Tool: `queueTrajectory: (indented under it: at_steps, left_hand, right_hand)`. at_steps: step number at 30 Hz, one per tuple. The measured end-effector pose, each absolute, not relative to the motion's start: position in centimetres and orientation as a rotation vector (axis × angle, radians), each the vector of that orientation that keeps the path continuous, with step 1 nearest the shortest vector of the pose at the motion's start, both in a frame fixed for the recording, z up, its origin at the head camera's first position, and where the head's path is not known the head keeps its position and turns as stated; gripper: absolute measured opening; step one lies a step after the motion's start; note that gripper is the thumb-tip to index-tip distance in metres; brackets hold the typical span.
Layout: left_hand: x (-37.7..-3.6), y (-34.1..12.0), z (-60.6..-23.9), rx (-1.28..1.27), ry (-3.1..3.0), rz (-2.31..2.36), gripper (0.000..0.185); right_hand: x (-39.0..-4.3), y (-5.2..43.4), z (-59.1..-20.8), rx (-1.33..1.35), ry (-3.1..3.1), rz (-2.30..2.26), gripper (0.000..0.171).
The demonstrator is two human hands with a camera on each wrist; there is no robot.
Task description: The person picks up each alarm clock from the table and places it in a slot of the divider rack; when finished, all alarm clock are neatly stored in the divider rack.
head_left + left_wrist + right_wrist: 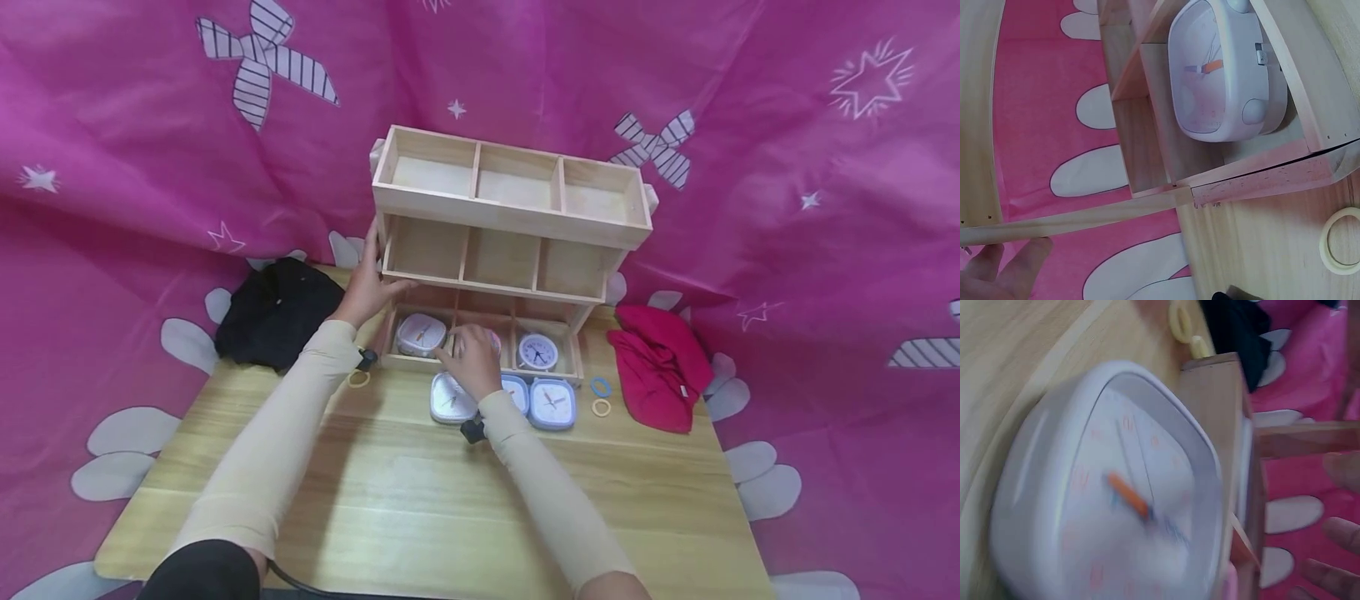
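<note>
A three-tier wooden shelf (510,218) stands on the table (420,500). My left hand (369,283) rests flat against its left side panel with straight fingers (1010,265). My right hand (471,360) reaches into the middle bottom compartment, over something pink (494,340) that it mostly hides. In the right wrist view its fingers (1338,532) look spread and hold nothing I can see. One white clock (420,333) (1222,75) sits in the left bottom compartment, and another (537,352) is in the right one. Three more clocks lie in front of the shelf (448,402) (1116,487).
A black cloth (277,308) lies to the left of the shelf, a red cloth (660,362) to the right. A yellow ring (358,379) (1342,240) lies near my left wrist. Blue (600,386) and yellow (601,407) rings lie by the red cloth. Pink fabric surrounds the table.
</note>
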State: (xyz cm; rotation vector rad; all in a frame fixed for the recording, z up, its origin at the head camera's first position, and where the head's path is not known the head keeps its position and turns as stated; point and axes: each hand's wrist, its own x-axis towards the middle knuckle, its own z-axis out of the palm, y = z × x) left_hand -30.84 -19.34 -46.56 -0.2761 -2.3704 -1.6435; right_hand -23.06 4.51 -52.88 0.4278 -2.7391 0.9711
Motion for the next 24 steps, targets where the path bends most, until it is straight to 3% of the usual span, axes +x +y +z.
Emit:
queueTrajectory:
  at_steps: [17,24]
  left_hand:
    - [-30.9,-19.6,-46.4,-0.244,-2.409,-1.634,0.134]
    - [-31.1,-19.4,-46.7,-0.249,-2.405,-1.644,0.133]
  right_hand:
    - [-15.5,16.4,-52.5,0.223,-2.675,0.990,0.027]
    - [-14.2,21.6,-54.2,0.091,-2.725,1.041,0.057]
